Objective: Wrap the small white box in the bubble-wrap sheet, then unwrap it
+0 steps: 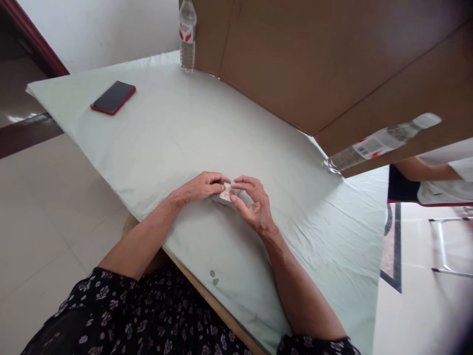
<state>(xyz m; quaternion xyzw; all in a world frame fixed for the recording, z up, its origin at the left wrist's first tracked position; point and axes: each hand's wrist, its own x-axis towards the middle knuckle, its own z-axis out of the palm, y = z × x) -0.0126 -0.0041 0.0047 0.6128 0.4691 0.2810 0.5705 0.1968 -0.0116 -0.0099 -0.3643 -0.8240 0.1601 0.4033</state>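
On the pale green tablecloth [158, 133] in front of me lies a small whitish pack [225, 195] with faint reddish marks, perhaps a stack of cards; its exact kind is unclear. My left hand [202, 187] grips its left end, thumb and fingers closed on it. At the other end, my right hand [254, 202] is curved around the pack with its fingers apart. The right thumb comes close to the pack's near side, and I cannot tell whether it touches. Parts of the pack are hidden by the fingers.
A phone [114, 97] with a red edge lies at the far left. Two plastic bottles, one upright [187, 37] and another at the right [369, 146], stand against a brown cardboard panel [281, 59]. Beyond the right edge, a person's arm [424, 170] shows.
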